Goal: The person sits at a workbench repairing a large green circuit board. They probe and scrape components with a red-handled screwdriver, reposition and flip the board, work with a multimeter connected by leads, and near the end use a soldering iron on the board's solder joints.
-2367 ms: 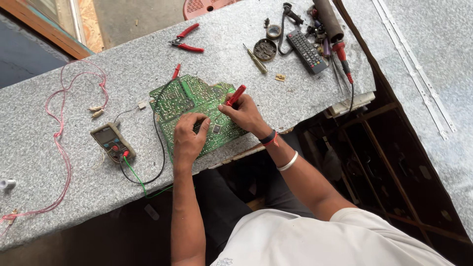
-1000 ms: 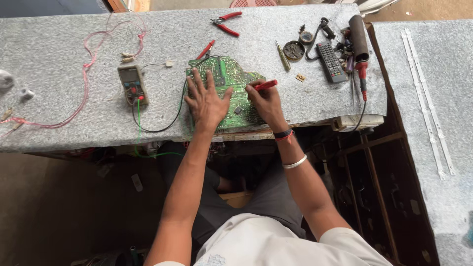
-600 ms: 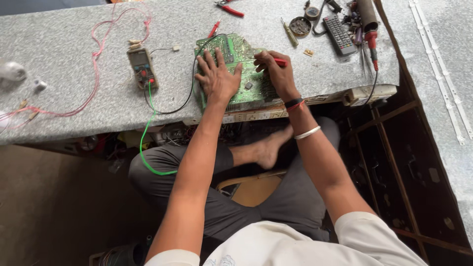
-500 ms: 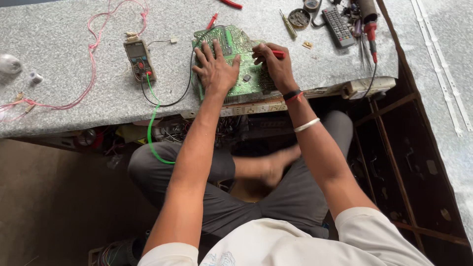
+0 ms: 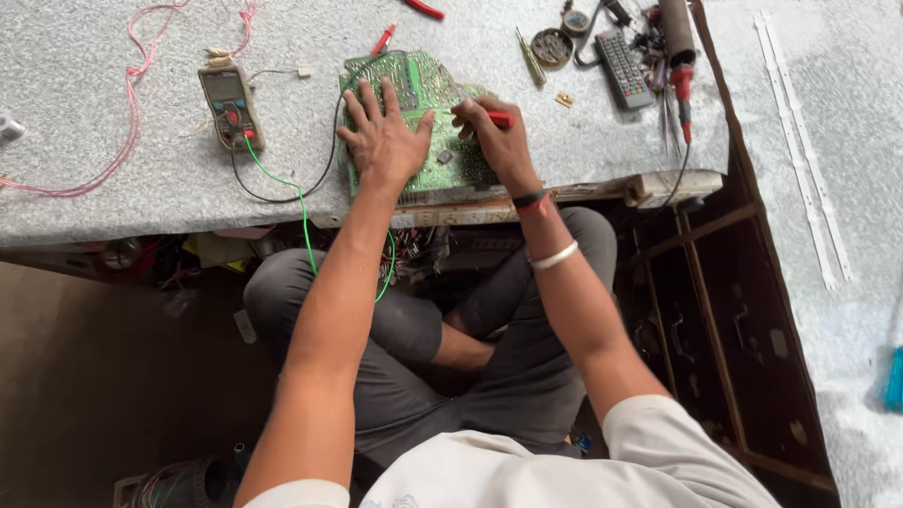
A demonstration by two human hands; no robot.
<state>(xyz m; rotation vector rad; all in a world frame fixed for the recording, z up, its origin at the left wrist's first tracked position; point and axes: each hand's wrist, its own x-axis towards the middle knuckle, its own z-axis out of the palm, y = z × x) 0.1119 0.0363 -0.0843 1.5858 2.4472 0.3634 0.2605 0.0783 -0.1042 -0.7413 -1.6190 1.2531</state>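
A green circuit board (image 5: 425, 87) lies on the grey speckled bench top (image 5: 160, 179), solder side up. My left hand (image 5: 381, 139) rests flat on the board's left part with the fingers spread. My right hand (image 5: 497, 134) grips a red test probe (image 5: 501, 119) and holds its tip on the board's right side. A yellow-grey multimeter (image 5: 229, 102) sits to the left, with black and green leads running from it toward the board and under the bench.
Pink wire (image 5: 132, 85) loops at the far left. A second red probe (image 5: 381, 40), a screwdriver (image 5: 527, 55), a round tin (image 5: 551, 47), a remote control (image 5: 623, 68) and a soldering iron (image 5: 680, 80) lie at the back right. My crossed legs are under the bench.
The view has tilted down, so the bench sits higher in frame and my legs show. My left hand spread flatter on the board. My right hand keeps the probe on the board.
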